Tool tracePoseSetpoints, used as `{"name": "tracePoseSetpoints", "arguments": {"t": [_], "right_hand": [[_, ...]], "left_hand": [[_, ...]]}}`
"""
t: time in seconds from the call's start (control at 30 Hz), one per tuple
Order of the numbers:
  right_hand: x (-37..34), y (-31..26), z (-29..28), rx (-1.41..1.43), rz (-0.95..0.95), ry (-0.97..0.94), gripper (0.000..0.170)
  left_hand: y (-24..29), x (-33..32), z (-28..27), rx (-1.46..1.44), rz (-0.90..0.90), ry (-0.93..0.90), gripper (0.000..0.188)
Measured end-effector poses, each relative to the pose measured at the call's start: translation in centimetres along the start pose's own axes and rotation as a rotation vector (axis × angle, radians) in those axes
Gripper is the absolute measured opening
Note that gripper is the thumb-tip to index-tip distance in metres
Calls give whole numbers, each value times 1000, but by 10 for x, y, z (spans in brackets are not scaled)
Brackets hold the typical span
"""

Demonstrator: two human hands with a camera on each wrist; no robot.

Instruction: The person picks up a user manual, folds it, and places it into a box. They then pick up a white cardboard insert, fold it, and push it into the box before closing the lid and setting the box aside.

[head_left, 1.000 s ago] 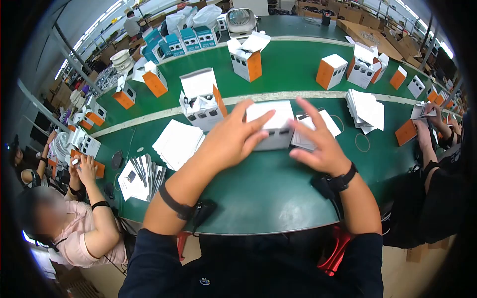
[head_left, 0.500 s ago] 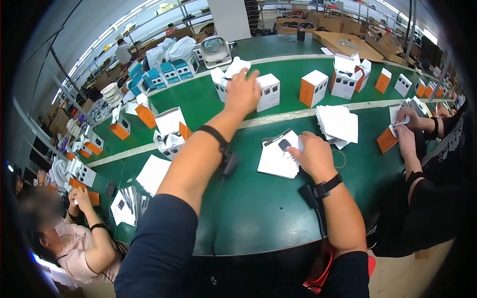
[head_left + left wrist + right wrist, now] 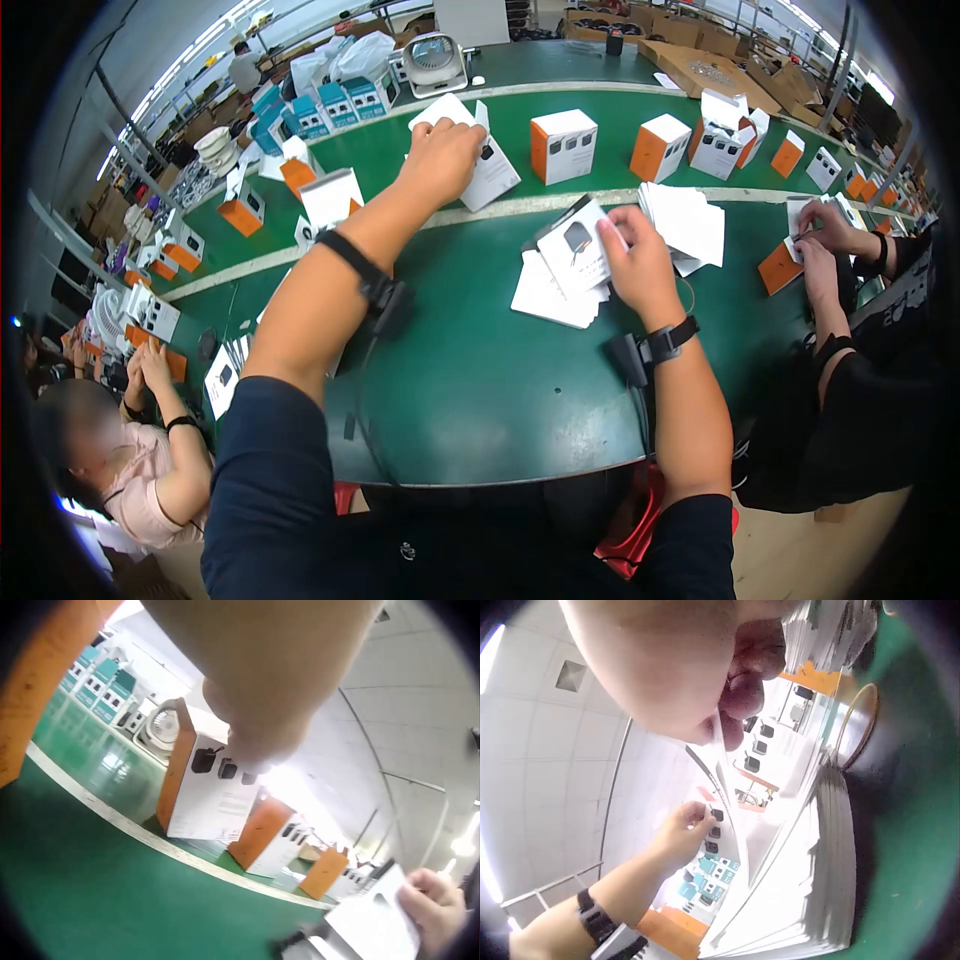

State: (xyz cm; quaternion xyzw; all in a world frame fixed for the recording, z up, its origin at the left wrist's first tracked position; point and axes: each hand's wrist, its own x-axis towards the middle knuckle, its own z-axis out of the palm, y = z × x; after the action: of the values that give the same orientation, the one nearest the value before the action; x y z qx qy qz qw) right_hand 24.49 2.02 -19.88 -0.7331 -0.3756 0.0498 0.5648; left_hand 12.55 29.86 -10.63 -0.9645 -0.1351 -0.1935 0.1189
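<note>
Gripping the carton [image 3: 493, 182] by its top edge, your left hand [image 3: 440, 158] has its fingers curled over the rim, and the box leans beneath it, white printed face showing, a loose flap [image 3: 441, 107] poking up just past your knuckles. Over to the right, your right hand [image 3: 640, 262] pinches a printed booklet [image 3: 573, 254], thumb on top, fingers tucked under its right side. That booklet looks feather-light and bendy; in the right wrist view it seems to bow, so a flat pinch near the edge suits it, and its smooth paper could well slide against the sheets under it. Those sheets, a fanned stack [image 3: 546, 296], lie just below and left of your right hand, crisp-edged and matt white. The carton, now: thin card by the look of it, stiff along its folded corners, softer across the broad faces, likely easy to dent if squeezed mid-panel, so the corners and upper rim make the better hold. Its weight you can't judge from here. Right of your left hand, a closed orange-and-white box [image 3: 564, 147] stands square and upright, apart from yours. Under it all, the green bench [image 3: 480, 400] has a smooth, faintly glossy top.
</note>
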Motion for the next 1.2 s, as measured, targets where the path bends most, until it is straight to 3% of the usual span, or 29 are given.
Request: {"name": "tracePoseSetpoints", "arguments": {"t": [0.1, 0.2, 0.3, 0.4, 0.43, 0.5, 0.53, 0.57, 0.63, 0.67, 0.77, 0.87, 1.0, 1.07, 1.1, 1.17, 1.2], "right_hand": [[8, 11, -3, 151, 110, -33, 24], [9, 2, -1, 614, 183, -18, 25], [1, -18, 1, 742, 212, -37, 24], [-9, -33, 10, 919, 192, -73, 23], [-12, -36, 13, 915, 189, -88, 23], [-13, -34, 22, 872, 132, -137, 23], [-13, -34, 22, 864, 133, -144, 23], [-14, -35, 23, 851, 128, -146, 23], [-12, -31, 25, 830, 118, -150, 24], [-11, -25, 28, 854, 133, -161, 23], [-3, -15, 47, 872, 190, -179, 23], [-1, -16, 51, 810, 216, -138, 22], [3, -13, 61, 691, 216, -5, 24], [9, 3, 56, 605, 259, -3, 24], [15, 15, 52, 522, 294, -4, 24], [20, 40, 49, 375, 247, 4, 24], [14, 17, 52, 34, 204, -100, 23]], "left_hand": [[25, -52, -51, -6, 60, -66, 12], [37, -103, -78, 12, 135, -109, 12], [55, -155, -91, 10, 163, -82, 19], [69, -167, -103, -112, 189, 206, 27], [71, -168, -101, -111, 175, 210, 27], [76, -169, -89, -434, 125, 339, 27], [86, -170, -89, -614, -1, 233, 26], [96, -168, -85, -620, -7, 239, 26], [115, -159, -79, -1285, -442, -116, 30], [116, -152, -82, -1432, -473, -226, 30], [100, -144, -39, -1646, -478, -196, 25], [92, -141, -34, -1739, -540, -286, 23], [93, -147, -27, -1811, -548, -273, 20], [94, -157, -25, -1630, -540, -76, 16], [96, -160, -25, -1633, -542, -87, 16], [99, -163, -26, -1666, -253, 372, 13], [85, -176, -33, -1615, -241, 362, 9]]}}
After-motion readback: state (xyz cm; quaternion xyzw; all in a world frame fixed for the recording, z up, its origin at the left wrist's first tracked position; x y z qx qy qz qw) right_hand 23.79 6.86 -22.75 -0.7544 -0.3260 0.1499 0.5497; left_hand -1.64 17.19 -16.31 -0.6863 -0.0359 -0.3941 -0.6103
